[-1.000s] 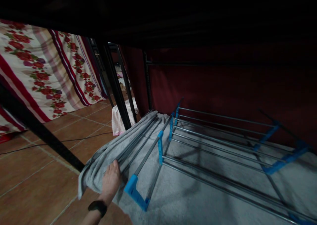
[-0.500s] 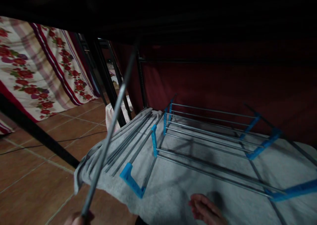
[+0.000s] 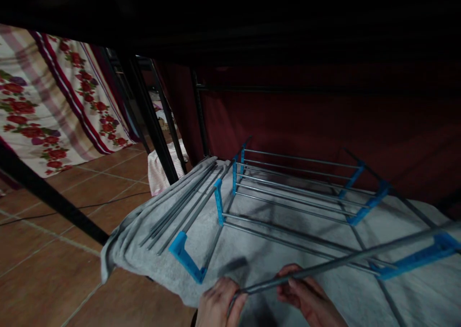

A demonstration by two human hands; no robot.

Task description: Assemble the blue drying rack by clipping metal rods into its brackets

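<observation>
My left hand (image 3: 218, 304) pinches the near end of a long grey metal rod (image 3: 345, 260) at the bottom of the view. A little further along it, my right hand (image 3: 306, 296) curls its fingers around the same rod. The rod runs up and to the right over a half-built rack of grey rods and blue plastic connectors (image 3: 288, 192). The rack lies on a grey blanket (image 3: 259, 274). Several loose grey rods (image 3: 180, 202) lie on the blanket's left side.
A black metal frame (image 3: 151, 120) stands at the left, with a dark surface overhead. A dark red cloth (image 3: 324, 120) hangs behind the rack. Brown floor tiles (image 3: 54, 250) and a flowered cloth (image 3: 43, 111) are at the left. A pink-white cloth (image 3: 158, 168) lies by the frame.
My left hand lifted one rod from the loose pile, swung it upright, then brought it down and across the rack. My right hand came into view and took hold of it.
</observation>
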